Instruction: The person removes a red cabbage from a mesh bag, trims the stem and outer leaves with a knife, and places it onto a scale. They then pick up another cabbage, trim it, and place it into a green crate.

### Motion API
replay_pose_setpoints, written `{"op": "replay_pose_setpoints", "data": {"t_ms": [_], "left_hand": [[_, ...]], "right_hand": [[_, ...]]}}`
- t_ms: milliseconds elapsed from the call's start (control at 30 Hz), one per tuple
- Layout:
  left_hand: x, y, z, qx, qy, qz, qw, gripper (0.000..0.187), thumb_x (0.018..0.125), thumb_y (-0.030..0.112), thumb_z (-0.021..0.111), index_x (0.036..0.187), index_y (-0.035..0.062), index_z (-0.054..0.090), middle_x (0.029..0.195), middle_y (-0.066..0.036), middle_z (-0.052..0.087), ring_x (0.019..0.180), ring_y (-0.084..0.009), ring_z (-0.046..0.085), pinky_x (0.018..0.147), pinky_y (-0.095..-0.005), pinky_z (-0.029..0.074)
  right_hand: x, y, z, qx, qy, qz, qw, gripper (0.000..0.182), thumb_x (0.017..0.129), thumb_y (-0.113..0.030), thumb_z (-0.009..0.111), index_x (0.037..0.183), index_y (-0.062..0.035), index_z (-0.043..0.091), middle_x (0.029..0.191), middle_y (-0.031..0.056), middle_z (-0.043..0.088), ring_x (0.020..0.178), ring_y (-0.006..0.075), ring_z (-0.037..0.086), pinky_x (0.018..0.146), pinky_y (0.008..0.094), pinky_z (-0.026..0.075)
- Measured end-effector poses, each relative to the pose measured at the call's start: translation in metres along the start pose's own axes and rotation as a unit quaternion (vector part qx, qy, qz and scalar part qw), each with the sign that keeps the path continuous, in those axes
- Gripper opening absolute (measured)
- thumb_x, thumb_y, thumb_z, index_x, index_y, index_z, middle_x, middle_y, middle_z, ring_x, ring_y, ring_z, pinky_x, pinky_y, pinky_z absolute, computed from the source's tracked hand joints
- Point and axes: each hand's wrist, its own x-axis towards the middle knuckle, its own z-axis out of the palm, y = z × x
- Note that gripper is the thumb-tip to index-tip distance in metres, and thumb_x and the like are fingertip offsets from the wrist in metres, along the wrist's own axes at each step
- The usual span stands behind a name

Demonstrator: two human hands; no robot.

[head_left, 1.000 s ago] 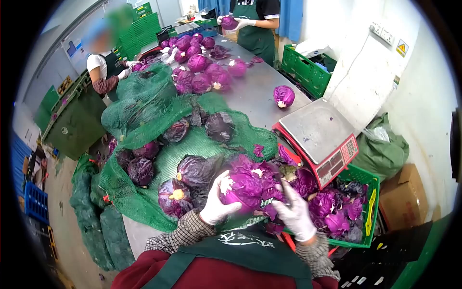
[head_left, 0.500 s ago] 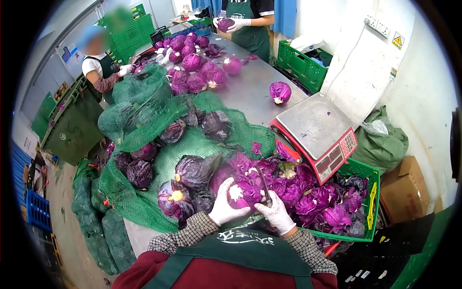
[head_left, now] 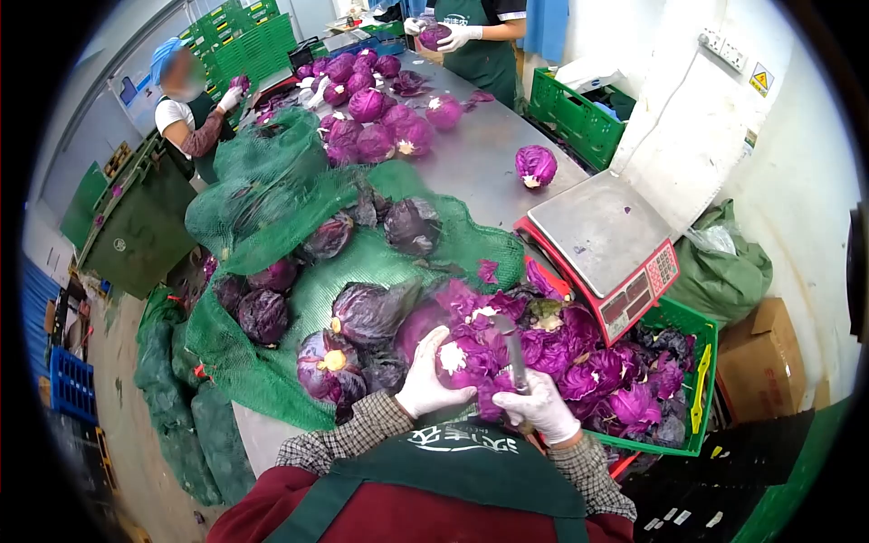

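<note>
My left hand point(head_left: 429, 378), in a white glove, holds the near left side of a purple cabbage point(head_left: 458, 355) whose pale cut stem faces up. In my right hand point(head_left: 541, 407), also gloved, is a knife point(head_left: 513, 347), its blade pointing up beside the cabbage's right side. Loose purple leaves point(head_left: 543, 348) lie to the right of the blade. Left of my hands, dark unpeeled cabbages point(head_left: 362, 313) rest on a green mesh bag point(head_left: 317, 285).
A scale point(head_left: 602, 240) stands right of the metal table point(head_left: 471, 172), near a green crate point(head_left: 704, 385) of leaves. Peeled cabbages point(head_left: 367, 106) are piled at the far end. Two people point(head_left: 190, 118) point(head_left: 475, 41) in aprons each hold a cabbage. Full mesh sacks point(head_left: 217, 443) stand lower left.
The knife has swung more upright and its blade shows more clearly. My right hand has shifted slightly right and down. The person at the left has raised a hand with a purple piece.
</note>
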Motion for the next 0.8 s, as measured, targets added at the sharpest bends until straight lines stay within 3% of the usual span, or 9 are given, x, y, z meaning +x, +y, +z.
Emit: {"op": "replay_pose_setpoints", "data": {"t_ms": [33,133,233,300,333,433,533,633,800], "left_hand": [[0.0,-0.004,-0.001,0.009,0.009,0.026,1.0,0.11,0.059,0.04,0.088,0.143,-0.0029,0.03,0.14,-0.021,0.041,0.132,-0.0339,0.04,0.113,-0.0414,0.031],[0.004,0.005,-0.019,-0.361,-0.002,-0.148,0.921,0.094,0.071,0.033,0.082,0.144,-0.0001,0.032,0.129,-0.014,0.056,0.118,-0.0286,0.056,0.107,-0.0411,0.042],[0.016,0.036,-0.038,-0.754,-0.094,-0.204,0.617,0.077,0.081,0.045,0.064,0.142,0.005,0.039,0.141,-0.02,0.047,0.13,-0.0364,0.047,0.107,-0.0584,0.039],[0.022,0.04,-0.039,-0.839,-0.17,-0.206,0.474,0.073,0.087,0.055,0.046,0.144,0.0087,0.04,0.145,-0.021,0.043,0.13,-0.0459,0.043,0.103,-0.0709,0.032],[0.026,0.042,-0.039,-0.866,-0.208,-0.215,0.401,0.074,0.09,0.06,0.037,0.144,0.0106,0.04,0.147,-0.022,0.04,0.13,-0.0507,0.041,0.1,-0.0772,0.029],[0.028,0.047,-0.021,-0.796,-0.208,-0.315,0.474,0.074,0.091,0.061,0.036,0.145,0.0116,0.039,0.148,-0.022,0.039,0.129,-0.051,0.041,0.102,-0.0739,0.03],[0.028,0.055,-0.014,-0.829,-0.191,-0.314,0.422,0.07,0.093,0.057,0.036,0.145,0.009,0.04,0.147,-0.021,0.041,0.13,-0.0458,0.043,0.105,-0.0666,0.033],[0.025,0.064,-0.014,-0.808,-0.21,-0.299,0.461,0.066,0.096,0.053,0.034,0.145,0.0089,0.039,0.147,-0.02,0.042,0.13,-0.0424,0.045,0.106,-0.0643,0.034],[0.023,0.067,-0.011,-0.766,-0.228,-0.302,0.52,0.062,0.098,0.05,0.031,0.145,0.0092,0.039,0.145,-0.02,0.043,0.131,-0.0415,0.043,0.108,-0.0625,0.033]], "right_hand": [[-0.011,-0.018,0.003,0.009,0.026,-0.006,1.0,0.026,0.082,-0.016,0.076,0.1,-0.0055,0.061,0.066,-0.0034,0.055,0.047,0.0045,0.047,0.042,0.0209,0.036],[-0.035,-0.036,-0.031,-0.108,0.122,-0.046,0.986,0.031,0.08,-0.018,0.078,0.102,-0.0034,0.06,0.066,-0.004,0.053,0.049,0.0048,0.046,0.044,0.0215,0.038],[-0.037,-0.011,-0.067,-0.342,0.259,-0.097,0.898,0.048,0.079,-0.014,0.081,0.12,0.0014,0.06,0.08,-0.0032,0.055,0.068,0.0048,0.049,0.06,0.0203,0.043],[-0.035,-0.013,-0.058,-0.168,0.217,-0.109,0.955,0.054,0.081,-0.013,0.079,0.129,0.0012,0.057,0.084,-0.0039,0.056,0.069,0.0057,0.049,0.061,0.0199,0.043],[-0.033,-0.023,-0.042,-0.14,0.193,-0.104,0.966,0.053,0.083,-0.015,0.074,0.13,0.0001,0.055,0.082,-0.0017,0.059,0.051,0.0036,0.045,0.045,0.0193,0.037],[-0.009,-0.024,-0.016,-0.172,0.117,-0.237,0.949,0.056,0.085,-0.015,0.073,0.135,-0.0008,0.052,0.104,0.005,0.067,0.056,0.0039,0.05,0.05,0.0192,0.042],[0.002,-0.035,0.0,-0.201,0.028,-0.301,0.932,0.068,0.081,-0.021,0.079,0.138,-0.003,0.048,0.127,0.0081,0.061,0.09,0.0112,0.059,0.081,0.0258,0.049],[0.0,-0.047,0.01,-0.234,-0.009,-0.261,0.937,0.05,0.081,-0.019,0.076,0.125,-0.0035,0.059,0.123,0.01,0.059,0.113,0.0203,0.056,0.096,0.0339,0.046],[-0.004,-0.035,0.01,0.003,0.07,-0.161,0.985,0.027,0.085,-0.009,0.069,0.11,-0.0026,0.062,0.098,0.009,0.068,0.069,0.0113,0.059,0.061,0.0249,0.048]]}}
